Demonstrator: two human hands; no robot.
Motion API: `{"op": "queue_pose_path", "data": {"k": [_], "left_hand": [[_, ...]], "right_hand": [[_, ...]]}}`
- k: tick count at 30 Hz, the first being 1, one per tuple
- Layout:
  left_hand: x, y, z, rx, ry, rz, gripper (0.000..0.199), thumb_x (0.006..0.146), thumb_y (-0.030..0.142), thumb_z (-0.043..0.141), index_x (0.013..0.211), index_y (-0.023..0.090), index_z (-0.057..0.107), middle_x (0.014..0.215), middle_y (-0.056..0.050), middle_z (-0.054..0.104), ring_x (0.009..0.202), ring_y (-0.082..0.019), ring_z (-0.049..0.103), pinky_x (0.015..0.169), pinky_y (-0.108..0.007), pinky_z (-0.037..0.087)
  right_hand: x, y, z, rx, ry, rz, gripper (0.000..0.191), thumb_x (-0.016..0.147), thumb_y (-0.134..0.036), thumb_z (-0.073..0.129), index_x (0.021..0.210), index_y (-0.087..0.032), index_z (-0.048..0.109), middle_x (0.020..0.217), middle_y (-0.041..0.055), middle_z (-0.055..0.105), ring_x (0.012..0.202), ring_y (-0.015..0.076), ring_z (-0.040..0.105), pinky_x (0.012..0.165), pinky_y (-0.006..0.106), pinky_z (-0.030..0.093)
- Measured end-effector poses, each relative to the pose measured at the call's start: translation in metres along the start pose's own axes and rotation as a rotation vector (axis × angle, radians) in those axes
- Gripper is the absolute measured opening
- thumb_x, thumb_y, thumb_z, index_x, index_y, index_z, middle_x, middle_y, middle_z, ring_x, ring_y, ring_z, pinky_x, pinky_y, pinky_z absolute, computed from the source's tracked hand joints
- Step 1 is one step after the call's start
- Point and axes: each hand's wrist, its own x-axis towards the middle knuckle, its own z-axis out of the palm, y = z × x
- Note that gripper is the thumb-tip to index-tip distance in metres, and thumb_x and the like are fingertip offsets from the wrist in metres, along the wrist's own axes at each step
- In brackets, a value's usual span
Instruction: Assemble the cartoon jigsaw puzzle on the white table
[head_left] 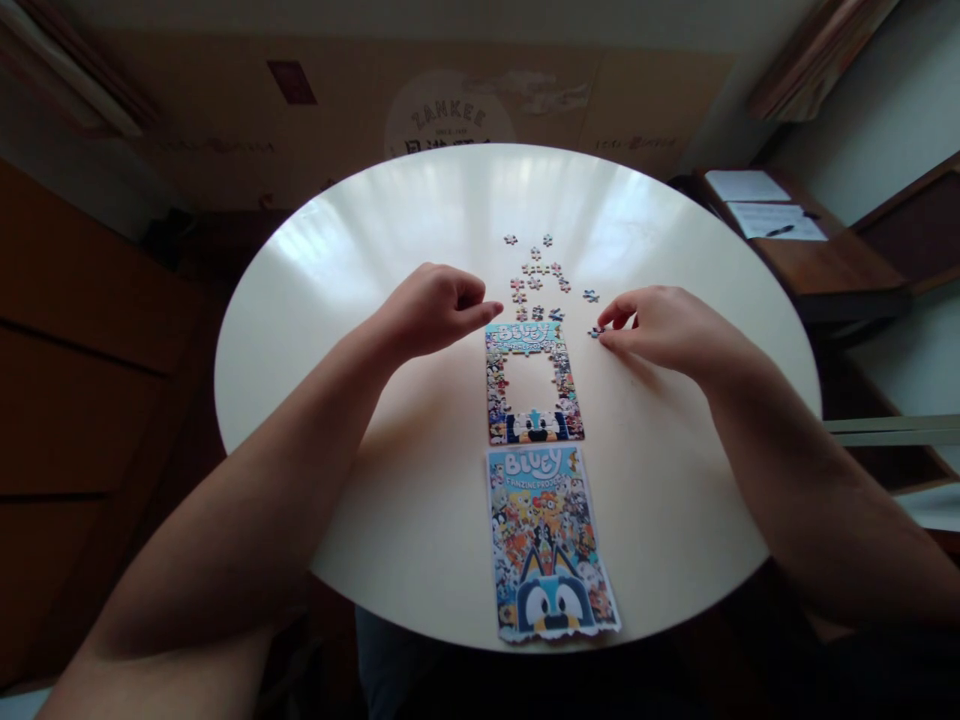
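Observation:
A partly assembled jigsaw puzzle (496, 395) lies on the table, its frame filled around a bare middle. Just above its top left corner hovers my left hand (442, 308), fingers curled in and thumb pointing right, with nothing visible in it. To the right of the puzzle, my right hand (660, 325) has thumb and fingertips closed on a puzzle piece (595, 332) at the table surface. Another loose piece (591, 295) lies just beyond those fingertips. Several more loose pieces (535, 283) are scattered behind the puzzle. Below it rests a printed reference picture (551, 540) with a torn lower edge.
The white oval table (660, 520) has its near edge close to my body. On the right stands a wooden side table (847, 255) bearing papers (772, 220) and a pen. A cardboard panel (337, 130) covers the wall behind.

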Motion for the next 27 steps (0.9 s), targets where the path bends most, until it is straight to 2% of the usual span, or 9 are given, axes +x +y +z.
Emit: {"op": "queue_pose_path", "data": {"k": [6,12,17,23,27], "left_hand": [[0.0,0.002,-0.002,0.017,-0.03,0.005,0.047,0.087,0.034,0.06,0.053,0.021,0.031,0.051,0.007,0.023,0.053,-0.01,0.022,0.055,-0.03,0.023],[-0.001,0.004,-0.003,0.035,-0.058,0.034,0.046,0.088,0.033,0.06,0.054,0.02,0.032,0.053,0.007,0.024,0.052,-0.009,0.023,0.052,-0.028,0.023],[-0.003,0.006,-0.006,0.033,-0.104,0.06,0.047,0.089,0.034,0.059,0.054,0.02,0.031,0.055,0.006,0.024,0.054,-0.01,0.022,0.052,-0.028,0.022],[-0.006,0.018,-0.009,0.068,-0.301,0.152,0.041,0.088,0.032,0.06,0.055,0.019,0.039,0.053,0.005,0.034,0.051,-0.009,0.027,0.051,-0.028,0.023],[-0.009,0.029,-0.006,0.069,-0.438,0.168,0.036,0.085,0.032,0.063,0.057,0.018,0.045,0.052,0.005,0.041,0.049,-0.009,0.034,0.051,-0.027,0.025]], "right_hand": [[0.003,-0.003,-0.003,0.054,-0.085,0.003,0.017,0.078,-0.029,0.064,0.088,-0.022,0.077,0.092,0.0058,0.074,0.082,0.0217,0.065,0.07,0.034,0.047],[0.008,0.003,-0.004,0.286,-0.315,-0.037,0.014,0.074,-0.028,0.067,0.084,-0.019,0.073,0.082,0.0047,0.073,0.076,0.0196,0.065,0.066,0.031,0.048],[0.004,0.005,-0.013,0.367,-0.382,-0.036,0.014,0.073,-0.032,0.072,0.08,-0.02,0.073,0.082,0.0045,0.075,0.078,0.0199,0.067,0.067,0.03,0.049],[-0.012,-0.021,-0.008,0.644,-0.413,-0.212,0.018,0.079,-0.035,0.073,0.088,-0.02,0.076,0.088,0.0044,0.078,0.083,0.0195,0.071,0.075,0.031,0.054],[-0.022,-0.043,0.006,0.681,-0.43,-0.304,0.012,0.08,-0.025,0.072,0.089,-0.02,0.078,0.088,0.0038,0.078,0.083,0.0182,0.072,0.075,0.029,0.055]]}}
